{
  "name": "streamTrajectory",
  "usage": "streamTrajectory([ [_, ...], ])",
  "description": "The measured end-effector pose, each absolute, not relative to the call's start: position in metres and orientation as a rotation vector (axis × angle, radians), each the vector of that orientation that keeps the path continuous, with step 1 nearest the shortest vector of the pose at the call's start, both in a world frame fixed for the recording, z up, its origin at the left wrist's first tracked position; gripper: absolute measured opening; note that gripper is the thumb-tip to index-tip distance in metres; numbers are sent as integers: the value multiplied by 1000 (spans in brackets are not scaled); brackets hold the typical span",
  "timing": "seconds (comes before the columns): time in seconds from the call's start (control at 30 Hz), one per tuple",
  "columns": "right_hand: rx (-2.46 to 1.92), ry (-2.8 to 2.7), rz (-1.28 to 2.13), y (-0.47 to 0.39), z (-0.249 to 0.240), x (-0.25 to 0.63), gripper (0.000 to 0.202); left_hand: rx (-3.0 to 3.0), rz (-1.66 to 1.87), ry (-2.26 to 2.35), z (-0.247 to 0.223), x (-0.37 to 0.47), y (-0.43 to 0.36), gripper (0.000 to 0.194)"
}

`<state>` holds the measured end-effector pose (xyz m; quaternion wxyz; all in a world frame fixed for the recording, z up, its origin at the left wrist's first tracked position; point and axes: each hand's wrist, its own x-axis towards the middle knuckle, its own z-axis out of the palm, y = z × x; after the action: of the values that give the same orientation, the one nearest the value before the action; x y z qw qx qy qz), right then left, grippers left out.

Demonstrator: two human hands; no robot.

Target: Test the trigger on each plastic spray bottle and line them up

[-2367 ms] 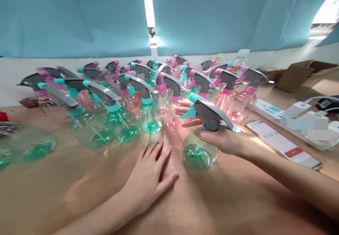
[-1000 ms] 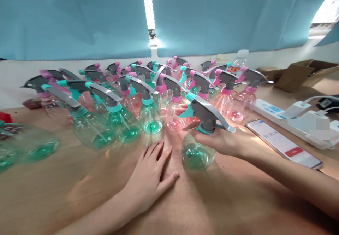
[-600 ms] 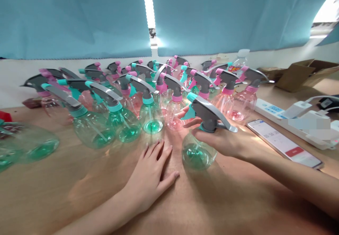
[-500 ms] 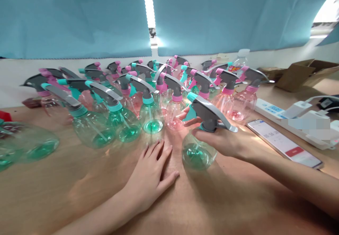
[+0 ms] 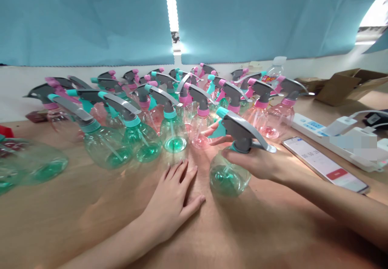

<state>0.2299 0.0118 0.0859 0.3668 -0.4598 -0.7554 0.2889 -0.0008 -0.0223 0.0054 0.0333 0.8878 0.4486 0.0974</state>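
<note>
My left hand [image 5: 174, 194] lies flat on the wooden table [image 5: 115, 216], fingers spread, holding nothing. To its right, my right hand [image 5: 257, 162] is around the neck of a green spray bottle [image 5: 228, 178] with a grey and turquoise trigger head; the thumb is at the collar and other fingertips show beyond the trigger. That bottle leans slightly. Just past my left fingertips stands another green bottle [image 5: 174, 137], beside a pink bottle [image 5: 200, 129]. Several more green and pink spray bottles stand in rows behind.
A phone [image 5: 325, 164] showing a timer lies at the right, next to a white power strip [image 5: 318, 129] with chargers plugged in. Behind them sits an open cardboard box [image 5: 339, 87]. More green bottles [image 5: 48, 164] are at the left edge.
The spray bottle in my right hand has shifted slightly to the right and its head tips a little that way. My left hand has not moved.
</note>
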Motion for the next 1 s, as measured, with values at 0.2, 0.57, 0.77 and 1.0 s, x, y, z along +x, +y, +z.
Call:
streamTrajectory([
  [0.2, -1253, -1959, 703, 11, 87, 230, 34, 2736, 320, 1366, 4, -2, -23, 58],
  [0.57, -1255, -1950, 618, 14, 75, 230, 39, 2723, 347, 1366, 6, -1, -22, 56],
  [0.77, -1220, -1983, 632, 15, 78, 232, 34, 2750, 327, 1378, 2, -2, -22, 58],
  [1.0, -1250, -1977, 648, 14, 79, 230, 28, 2751, 296, 1374, 5, -1, -23, 58],
])
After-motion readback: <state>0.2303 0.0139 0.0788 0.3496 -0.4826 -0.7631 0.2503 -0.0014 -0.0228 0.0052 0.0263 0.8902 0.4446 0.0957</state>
